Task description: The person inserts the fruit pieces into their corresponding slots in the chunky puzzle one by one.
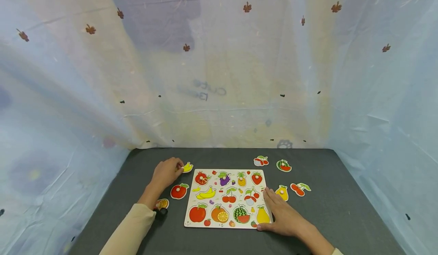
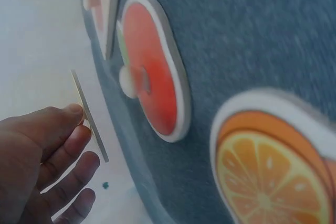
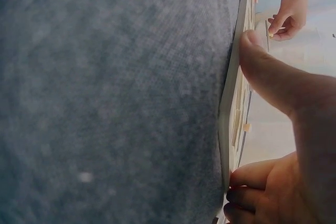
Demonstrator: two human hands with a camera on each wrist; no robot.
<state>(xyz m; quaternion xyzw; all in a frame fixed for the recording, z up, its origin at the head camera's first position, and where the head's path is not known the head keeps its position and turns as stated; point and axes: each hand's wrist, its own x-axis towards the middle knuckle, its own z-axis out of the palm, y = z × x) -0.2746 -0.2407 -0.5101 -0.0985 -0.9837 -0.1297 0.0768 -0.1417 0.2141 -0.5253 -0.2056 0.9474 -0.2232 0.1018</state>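
Observation:
Beyond the board's far left corner, my left hand (image 1: 167,173) pinches a banana puzzle piece (image 1: 187,167) between thumb and fingertips. In the left wrist view that piece (image 2: 90,116) appears edge-on, lifted off the cloth, its picture turned away. The white fruit puzzle board (image 1: 213,173) lies flat in front of me. Knobbed pomegranate (image 1: 202,178), grape (image 1: 224,179), pineapple (image 1: 241,179) and strawberry (image 1: 256,178) pieces sit in its far row. My right hand (image 1: 282,215) rests against the board's near right corner, thumb at the front edge and extended fingers along the right side.
Left of the board lie an apple piece (image 1: 179,191) and an orange piece (image 1: 162,203), the latter partly behind my wrist. To the right are a pear (image 1: 282,192), cherries (image 1: 300,188), a watermelon (image 1: 283,165) and another cherry-like piece (image 1: 261,161). Patterned curtains surround the dark table (image 1: 342,209).

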